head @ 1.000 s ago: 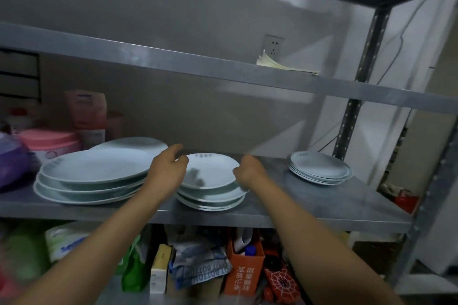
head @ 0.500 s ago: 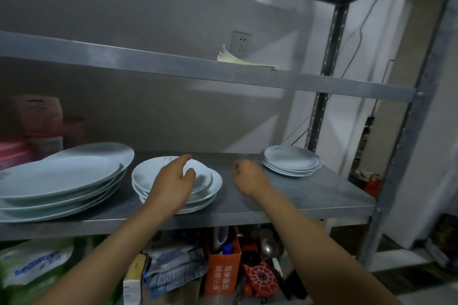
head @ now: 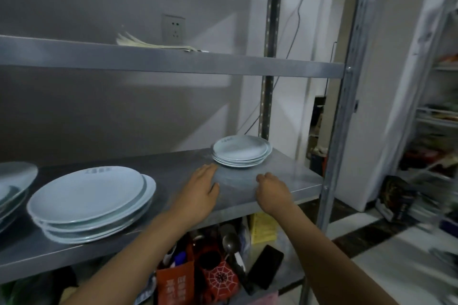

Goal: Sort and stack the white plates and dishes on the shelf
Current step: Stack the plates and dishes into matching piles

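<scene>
Both hands over the steel shelf (head: 292, 176), empty, reaching toward the small plate stack (head: 241, 151) at the far right corner. Left hand (head: 199, 192) flat, fingers straight and relaxed, fingertips just short of the stack's near-left rim, holding nothing. Right hand (head: 272, 192) loosely curled, knuckles up, holding nothing, near the stack's near side but apart from it. Medium plate stack (head: 91, 202) sits left of the hands, near the front edge, top plates offset a bit to the right. Edge of a larger plate stack (head: 14, 184) at far left, mostly out of frame.

Step looks like: grab the small stack to bring it toward the others or square it up. To do it well: one hand on each side of the stack, fingers under the bottom plate's rim, thumbs on the top plate so nothing slides. Lift the whole pile level, don't drag on metal. Stack sits close to the right shelf edge and the upright post (head: 266, 116), so pull left and near, away from the drop. Keep sizes separate, small on small
</scene>
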The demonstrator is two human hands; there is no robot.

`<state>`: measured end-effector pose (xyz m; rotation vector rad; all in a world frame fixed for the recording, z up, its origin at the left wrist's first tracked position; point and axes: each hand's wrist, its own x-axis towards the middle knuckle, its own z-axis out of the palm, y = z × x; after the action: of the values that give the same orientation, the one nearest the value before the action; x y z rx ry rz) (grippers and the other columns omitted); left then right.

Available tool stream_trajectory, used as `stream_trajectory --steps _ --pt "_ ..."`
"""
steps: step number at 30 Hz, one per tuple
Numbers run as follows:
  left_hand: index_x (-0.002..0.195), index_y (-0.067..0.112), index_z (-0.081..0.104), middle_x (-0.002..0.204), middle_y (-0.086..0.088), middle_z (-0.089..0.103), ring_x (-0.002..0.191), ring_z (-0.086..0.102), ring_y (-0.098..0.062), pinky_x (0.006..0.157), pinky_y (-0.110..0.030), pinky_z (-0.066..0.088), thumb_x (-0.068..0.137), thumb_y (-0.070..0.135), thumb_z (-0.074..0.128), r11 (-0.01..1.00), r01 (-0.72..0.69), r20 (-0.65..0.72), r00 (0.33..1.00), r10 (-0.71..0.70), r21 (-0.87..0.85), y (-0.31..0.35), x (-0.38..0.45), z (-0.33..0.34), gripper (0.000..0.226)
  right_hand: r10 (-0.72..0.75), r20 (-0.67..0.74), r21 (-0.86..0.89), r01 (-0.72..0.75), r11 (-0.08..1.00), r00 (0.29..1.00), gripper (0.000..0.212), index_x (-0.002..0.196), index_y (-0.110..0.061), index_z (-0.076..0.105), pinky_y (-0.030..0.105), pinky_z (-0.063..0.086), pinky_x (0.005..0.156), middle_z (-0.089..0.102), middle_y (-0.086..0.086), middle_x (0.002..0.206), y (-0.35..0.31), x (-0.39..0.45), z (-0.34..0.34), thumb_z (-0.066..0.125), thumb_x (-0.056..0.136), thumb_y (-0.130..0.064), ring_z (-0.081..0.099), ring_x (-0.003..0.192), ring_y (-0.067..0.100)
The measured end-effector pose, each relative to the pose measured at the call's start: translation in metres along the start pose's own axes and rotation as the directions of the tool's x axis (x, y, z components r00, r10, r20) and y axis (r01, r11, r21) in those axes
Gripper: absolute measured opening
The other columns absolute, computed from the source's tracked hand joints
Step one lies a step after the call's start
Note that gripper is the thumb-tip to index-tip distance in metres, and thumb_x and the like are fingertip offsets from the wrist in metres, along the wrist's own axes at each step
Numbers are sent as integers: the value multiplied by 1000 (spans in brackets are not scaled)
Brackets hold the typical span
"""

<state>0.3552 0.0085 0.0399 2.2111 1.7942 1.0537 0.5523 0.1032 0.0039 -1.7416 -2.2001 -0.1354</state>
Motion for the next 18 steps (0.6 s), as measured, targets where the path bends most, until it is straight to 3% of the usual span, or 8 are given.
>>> stream_trajectory --steps 3,6,9,14,18 --pt "146 15 31 154 -4 29 141 27 -18 113 -23 18 99 25 42 1000 13 13 1000 -13 2 0 16 35 49 -23 50 -91 28 995 999 34 122 -10 48 42 37 94 50 13 125 12 9 8 35 96 -27 46 116 32" --pt "143 13 38 152 -7 33 139 31 -22 113 -29 23 97 30 40 999 -9 11 1000 8 40 -6 35 67 49 -15 49 -39 17 999 999 33 119 -10 49 42 36 95 52 13 123 19 24 8 37 94 -28 46 116 32" --pt "142 12 40 153 -10 31 140 31 -27 113 -36 26 98 26 43 993 -59 -12 998 60 100 -15 63 82 46 31 -24 69 -30 997 999 27 109 -13 52 42 35 92 56 10 114 25 31 14 39 92 -30 48 110 30" --pt "136 6 45 145 -20 41 135 36 -36 109 -49 32 97 19 46 951 -133 -103 980 168 280 -26 114 104 41 -74 -161 -2 74 997 984 28 99 -14 52 42 34 85 56 7 100 28 32 31 37 91 -37 49 95 27" --pt "142 11 38 146 -14 41 139 30 -34 110 -59 26 99 21 39 920 -90 -80 988 130 382 -31 137 123 44 -52 -214 13 57 998 975 26 91 -15 51 41 33 80 55 6 92 31 34 37 40 87 -38 47 87 26"
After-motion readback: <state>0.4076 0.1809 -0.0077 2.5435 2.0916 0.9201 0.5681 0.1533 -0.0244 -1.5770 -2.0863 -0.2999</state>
